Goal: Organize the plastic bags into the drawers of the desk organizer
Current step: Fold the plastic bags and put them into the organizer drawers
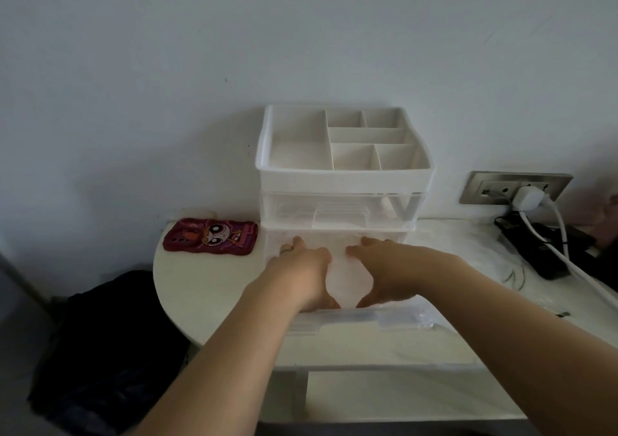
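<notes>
A white desk organizer (344, 181) stands against the wall, with an open divided tray on top and a clear upper drawer (341, 210) pushed in. Its clear lower drawer (354, 318) is pulled out toward me. Inside it lies a whitish plastic bag (347, 275). My left hand (301, 271) and my right hand (388, 271) both reach into the drawer and press flat on the bag, fingers extended toward the back. More clear plastic bags (468, 255) lie on the desk to the right of the organizer.
A red cartoon phone case (210, 236) lies on the white desk (207, 295) at the left. At the right are a wall socket (511, 188) with a white plug, its cable and a black adapter (548, 255). A dark bundle (110, 335) sits below the desk's left edge.
</notes>
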{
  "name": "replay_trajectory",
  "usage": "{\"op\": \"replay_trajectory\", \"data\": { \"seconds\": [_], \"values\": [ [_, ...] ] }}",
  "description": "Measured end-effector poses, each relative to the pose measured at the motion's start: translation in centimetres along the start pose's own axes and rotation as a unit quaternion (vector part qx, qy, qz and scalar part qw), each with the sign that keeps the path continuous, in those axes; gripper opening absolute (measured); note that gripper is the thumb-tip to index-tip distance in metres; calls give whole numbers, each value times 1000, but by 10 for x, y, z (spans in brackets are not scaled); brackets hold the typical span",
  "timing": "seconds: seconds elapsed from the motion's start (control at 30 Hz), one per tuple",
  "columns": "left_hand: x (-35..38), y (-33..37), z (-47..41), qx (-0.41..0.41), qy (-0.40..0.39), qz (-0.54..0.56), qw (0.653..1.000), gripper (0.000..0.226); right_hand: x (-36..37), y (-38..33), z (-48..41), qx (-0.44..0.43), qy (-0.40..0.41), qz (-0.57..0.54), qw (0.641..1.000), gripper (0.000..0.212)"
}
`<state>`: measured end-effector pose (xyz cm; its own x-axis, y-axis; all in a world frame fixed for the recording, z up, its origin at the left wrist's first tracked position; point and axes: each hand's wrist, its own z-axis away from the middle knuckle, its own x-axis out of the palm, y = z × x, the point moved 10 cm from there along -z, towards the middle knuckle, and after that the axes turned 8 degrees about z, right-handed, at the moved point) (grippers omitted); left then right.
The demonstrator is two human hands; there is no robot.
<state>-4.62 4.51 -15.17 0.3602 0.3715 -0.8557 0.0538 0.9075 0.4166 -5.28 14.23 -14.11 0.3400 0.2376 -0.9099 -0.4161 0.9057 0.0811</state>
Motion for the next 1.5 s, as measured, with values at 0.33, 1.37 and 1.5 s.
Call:
{"op": "replay_trajectory", "data": {
  "seconds": [0.33, 1.37, 1.5],
  "values": [
    [-14, 12, 9, 15, 25, 46, 999, 69, -58, 9, 54, -19, 200, -53, 978, 40],
    [-27, 36, 42, 156, 236, 153, 947, 21, 77, 162, 57, 214, 141, -46, 966, 17],
    [-29, 34, 43, 156, 236, 156, 946, 20, 73, 158, 61, 215, 154, -31, 964, 18]
  ]
}}
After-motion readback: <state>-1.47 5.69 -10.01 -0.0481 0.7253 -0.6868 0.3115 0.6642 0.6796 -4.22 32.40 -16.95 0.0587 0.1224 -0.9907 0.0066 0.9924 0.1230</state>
